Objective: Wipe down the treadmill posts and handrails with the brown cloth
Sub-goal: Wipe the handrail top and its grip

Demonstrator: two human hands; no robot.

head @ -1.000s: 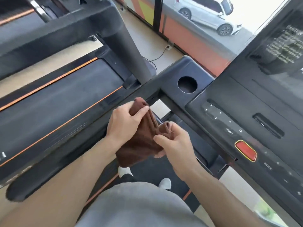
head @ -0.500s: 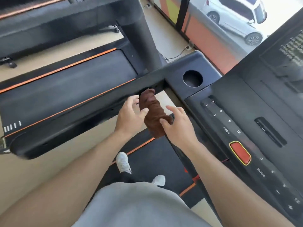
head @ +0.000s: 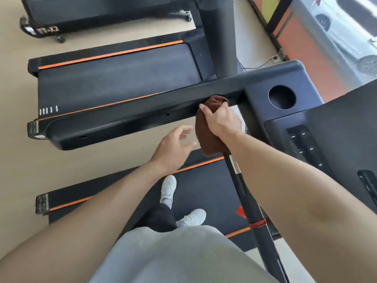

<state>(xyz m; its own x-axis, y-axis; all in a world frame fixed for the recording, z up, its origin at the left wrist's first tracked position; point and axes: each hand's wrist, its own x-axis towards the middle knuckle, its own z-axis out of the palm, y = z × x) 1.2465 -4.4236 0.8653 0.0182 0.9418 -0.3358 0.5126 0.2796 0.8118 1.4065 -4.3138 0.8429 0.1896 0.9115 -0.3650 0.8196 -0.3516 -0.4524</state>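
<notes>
My right hand (head: 221,119) grips the bunched brown cloth (head: 207,137) and holds its top against the inner side of the black left handrail (head: 126,121), close to where the rail meets the console. The cloth's lower end hangs down over a thin black bar (head: 244,190) that slopes toward me. My left hand (head: 173,149) hovers just left of the cloth with fingers spread, touching nothing. A thick dark post (head: 218,35) rises behind the handrail.
The console (head: 336,127) with buttons and a round cup hole (head: 282,97) lies to the right. A neighbouring treadmill belt (head: 118,82) with orange stripes lies beyond the handrail. My white shoes (head: 168,187) stand on the belt below. A window with parked cars is at top right.
My left hand has let go of the cloth and drawn back to the left. My right hand now holds the cloth alone and has lifted it against the handrail. The view has tilted down.
</notes>
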